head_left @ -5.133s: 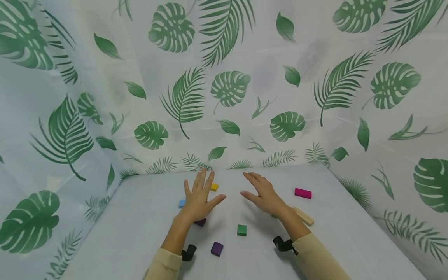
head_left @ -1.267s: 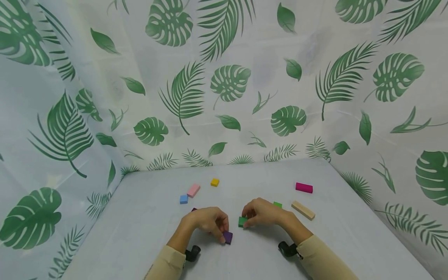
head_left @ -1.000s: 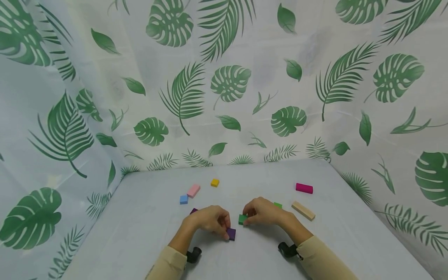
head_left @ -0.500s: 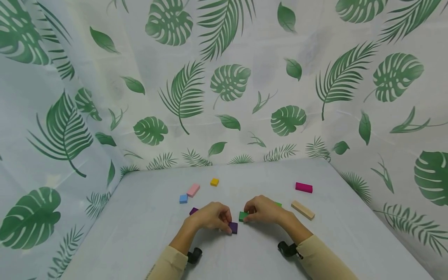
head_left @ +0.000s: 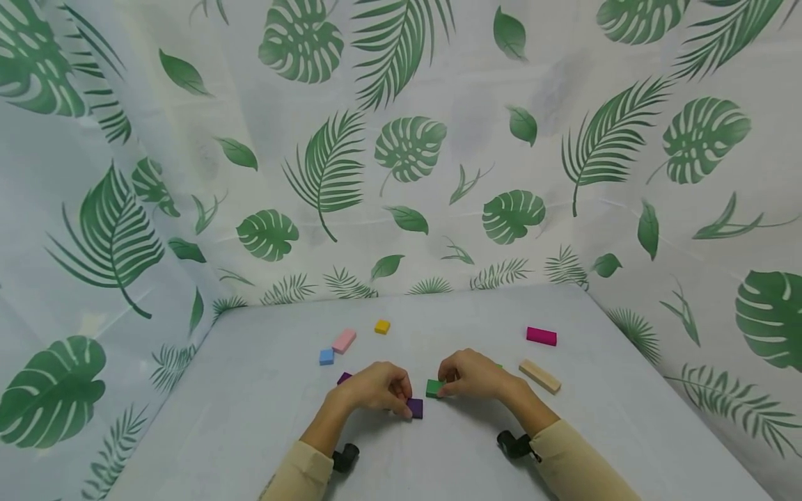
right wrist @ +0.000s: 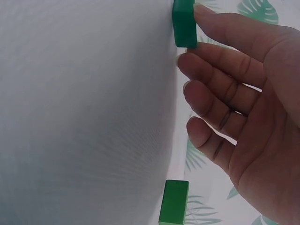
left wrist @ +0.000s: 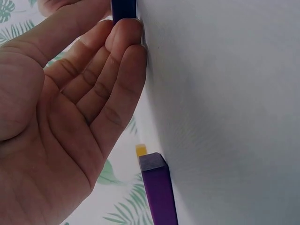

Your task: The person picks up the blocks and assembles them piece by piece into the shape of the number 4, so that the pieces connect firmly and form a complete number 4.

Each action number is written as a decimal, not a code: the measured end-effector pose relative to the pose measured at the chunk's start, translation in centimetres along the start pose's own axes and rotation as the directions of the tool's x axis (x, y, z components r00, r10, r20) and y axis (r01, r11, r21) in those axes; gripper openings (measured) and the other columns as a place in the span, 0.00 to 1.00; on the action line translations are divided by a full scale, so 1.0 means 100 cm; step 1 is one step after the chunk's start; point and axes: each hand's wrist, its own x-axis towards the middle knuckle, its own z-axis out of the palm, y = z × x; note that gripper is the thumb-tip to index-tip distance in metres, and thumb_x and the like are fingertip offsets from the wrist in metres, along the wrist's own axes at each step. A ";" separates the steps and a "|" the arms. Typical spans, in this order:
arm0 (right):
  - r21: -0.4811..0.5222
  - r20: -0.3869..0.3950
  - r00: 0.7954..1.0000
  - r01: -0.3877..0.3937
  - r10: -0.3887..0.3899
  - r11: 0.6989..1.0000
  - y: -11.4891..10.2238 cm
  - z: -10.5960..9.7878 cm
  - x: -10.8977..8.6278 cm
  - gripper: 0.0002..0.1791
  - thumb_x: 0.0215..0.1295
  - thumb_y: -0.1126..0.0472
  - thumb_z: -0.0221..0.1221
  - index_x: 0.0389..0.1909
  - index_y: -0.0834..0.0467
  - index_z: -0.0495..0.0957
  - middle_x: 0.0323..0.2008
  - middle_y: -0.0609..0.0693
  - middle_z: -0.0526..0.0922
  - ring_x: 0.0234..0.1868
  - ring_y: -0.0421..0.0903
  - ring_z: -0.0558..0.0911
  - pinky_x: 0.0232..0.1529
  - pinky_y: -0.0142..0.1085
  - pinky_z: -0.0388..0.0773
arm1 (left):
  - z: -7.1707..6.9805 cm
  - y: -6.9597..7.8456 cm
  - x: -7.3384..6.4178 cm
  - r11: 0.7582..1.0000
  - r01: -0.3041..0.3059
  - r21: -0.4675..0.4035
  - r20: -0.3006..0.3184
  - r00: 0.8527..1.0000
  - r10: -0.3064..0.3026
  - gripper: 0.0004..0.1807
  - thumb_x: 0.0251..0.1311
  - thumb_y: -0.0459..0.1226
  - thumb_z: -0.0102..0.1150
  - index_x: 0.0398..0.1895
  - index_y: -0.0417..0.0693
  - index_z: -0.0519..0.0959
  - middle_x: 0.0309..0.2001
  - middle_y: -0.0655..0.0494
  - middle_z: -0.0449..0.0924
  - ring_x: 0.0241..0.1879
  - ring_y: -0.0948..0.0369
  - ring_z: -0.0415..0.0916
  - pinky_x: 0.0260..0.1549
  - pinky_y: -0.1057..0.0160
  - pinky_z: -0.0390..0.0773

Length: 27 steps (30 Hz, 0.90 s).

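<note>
My left hand [head_left: 379,388] pinches a dark purple block [head_left: 416,408] between thumb and fingers, low on the white table. In the left wrist view this purple block [left wrist: 124,11] shows at the fingertips. Just right of it and a little farther off, a green block [head_left: 434,389] is pinched by my right hand [head_left: 477,374]. The right wrist view has that green block [right wrist: 184,24] between thumb and forefinger, the other fingers loosely bent. A narrow gap separates the two blocks. Behind the left hand lies another purple block [left wrist: 159,194]; a lighter green block [right wrist: 174,202] is mostly hidden behind the right hand.
Farther left lie a blue block [head_left: 326,357], a pink block [head_left: 344,341] and a yellow block [head_left: 382,326]. To the right are a magenta block [head_left: 541,336] and a plain wooden block [head_left: 539,376]. A leaf-printed curtain [head_left: 464,229] borders the table [head_left: 263,417].
Both hands came down from an open, raised pose and took hold of the blocks. The purple block slid right and away, the green one slightly away. Over the last half second they barely moved.
</note>
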 end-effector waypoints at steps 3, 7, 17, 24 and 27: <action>0.005 0.004 1.000 -0.004 0.004 1.000 -0.002 0.000 0.000 0.08 0.63 0.55 0.73 0.39 0.53 0.88 0.28 0.38 0.83 0.29 0.36 0.77 0.31 0.31 0.75 | 0.000 0.000 0.000 1.000 -0.003 -0.006 0.001 1.000 0.003 0.12 0.53 0.36 0.80 0.34 0.47 0.84 0.29 0.60 0.84 0.27 0.66 0.78 0.28 0.69 0.77; 0.007 -0.002 1.000 -0.001 0.001 1.000 -0.003 0.000 0.000 0.09 0.64 0.55 0.72 0.41 0.55 0.88 0.29 0.39 0.84 0.30 0.37 0.78 0.32 0.32 0.76 | 0.000 0.001 0.000 1.000 -0.005 -0.012 0.002 1.000 0.005 0.11 0.53 0.36 0.80 0.33 0.48 0.84 0.29 0.60 0.84 0.27 0.66 0.78 0.28 0.69 0.77; 0.013 -0.003 1.000 0.025 -0.025 1.000 -0.001 0.004 0.001 0.11 0.64 0.56 0.72 0.44 0.56 0.89 0.30 0.38 0.85 0.31 0.36 0.78 0.33 0.31 0.77 | 0.006 0.002 0.004 1.000 -0.017 -0.003 -0.002 1.000 0.017 0.10 0.55 0.37 0.79 0.35 0.48 0.84 0.29 0.62 0.85 0.27 0.68 0.78 0.28 0.69 0.78; 0.004 -0.001 0.999 0.044 -0.044 0.999 -0.001 0.004 0.002 0.12 0.65 0.56 0.71 0.45 0.57 0.89 0.31 0.37 0.85 0.32 0.34 0.78 0.34 0.31 0.77 | 0.008 0.003 0.005 1.000 -0.006 -0.010 -0.009 1.000 0.006 0.09 0.56 0.36 0.78 0.35 0.48 0.84 0.29 0.62 0.85 0.27 0.67 0.78 0.29 0.69 0.79; -0.004 -0.002 0.999 0.052 -0.052 0.999 -0.001 0.004 0.002 0.12 0.65 0.56 0.71 0.46 0.57 0.89 0.30 0.37 0.84 0.32 0.34 0.78 0.34 0.31 0.77 | 0.009 0.003 0.006 1.000 -0.006 -0.011 -0.012 1.000 0.006 0.09 0.57 0.36 0.78 0.35 0.48 0.84 0.29 0.62 0.85 0.28 0.67 0.78 0.29 0.69 0.79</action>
